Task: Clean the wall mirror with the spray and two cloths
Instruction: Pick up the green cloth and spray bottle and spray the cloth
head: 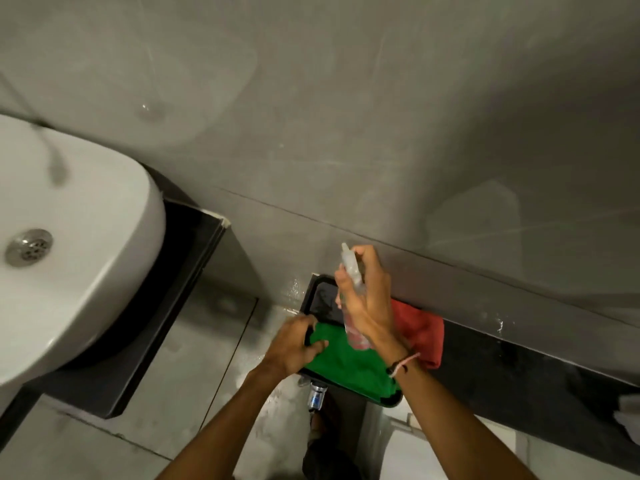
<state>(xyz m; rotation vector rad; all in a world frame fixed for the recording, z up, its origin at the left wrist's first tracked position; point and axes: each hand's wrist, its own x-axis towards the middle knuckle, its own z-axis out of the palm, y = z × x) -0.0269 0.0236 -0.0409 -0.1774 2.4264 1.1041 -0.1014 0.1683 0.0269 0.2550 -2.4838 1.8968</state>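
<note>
My right hand (369, 299) grips a clear spray bottle (351, 271), its nozzle pointing up and away, held above a black tray (320, 299). A green cloth (349, 362) lies in the tray, and my left hand (296, 344) rests on its left edge with the fingers curled into the fabric. A red cloth (420, 332) lies at the tray's far right side, partly behind my right wrist. The mirror is not in view; only the grey wall (381, 116) fills the upper frame.
A white washbasin (69, 254) with a metal drain (29, 247) sits at the left on a dark counter (187, 258). The tray rests on a dark ledge (519, 362) along the wall. A metal fitting (317, 396) shows below the tray, and something white (628, 410) at the right edge.
</note>
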